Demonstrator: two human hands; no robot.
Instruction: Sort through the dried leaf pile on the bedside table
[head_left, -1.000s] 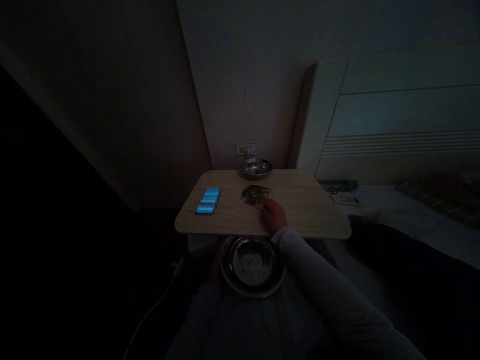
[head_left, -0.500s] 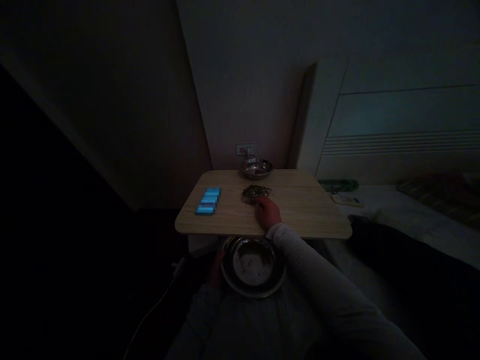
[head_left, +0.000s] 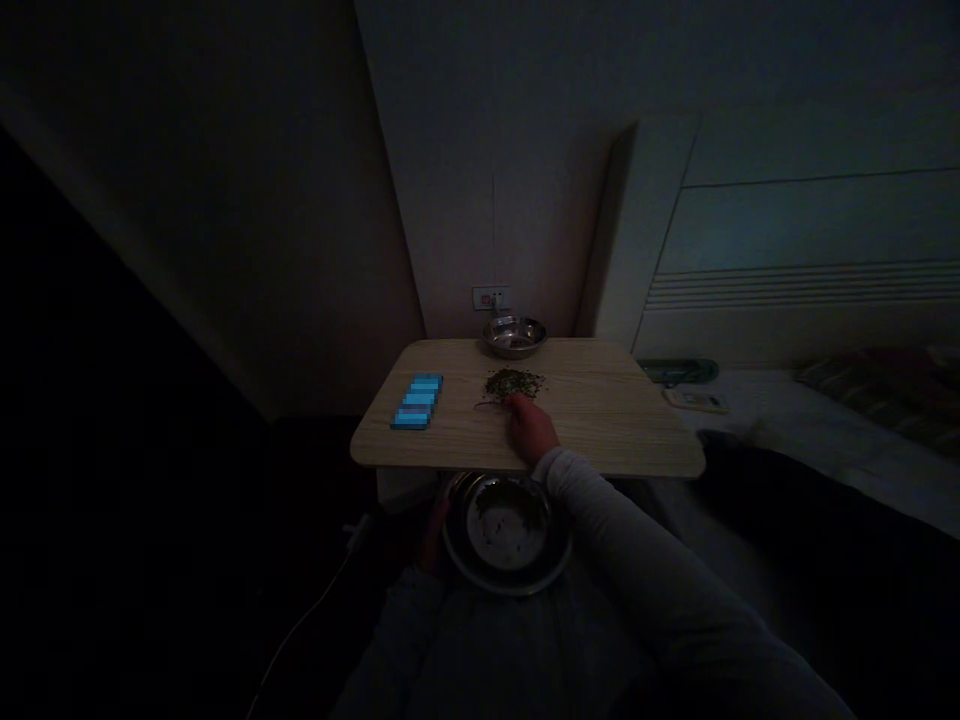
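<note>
A heap of small dark grain-like bits point(head_left: 513, 383) lies spread on the small wooden table point(head_left: 615, 420). My right hand point(head_left: 531, 428) rests at its near edge, fingers closed on a thin, pale tool point(head_left: 489, 405) whose exact kind is too dim to make out. Below the table's front edge, a round metal basin point(head_left: 506, 585) sits at my lap, with dark specks on its bottom. My left hand point(head_left: 433, 535) grips the basin's left rim; its fingers are partly lost in shadow. At the table's back stands a shallow metal bowl point(head_left: 514, 340) with a little dark matter inside.
A phone point(head_left: 417, 402) with a lit, blurred screen lies on the table's left side. Behind the table is a wall with a socket point(head_left: 491, 298). To the right are a bed point(head_left: 772, 400) and its pale headboard point(head_left: 795, 230). A white cable point(head_left: 300, 620) runs along the dark floor at left.
My right hand has shifted slightly left along the near edge of the heap, moving the thin tool with it. My left hand and the basin stay in place.
</note>
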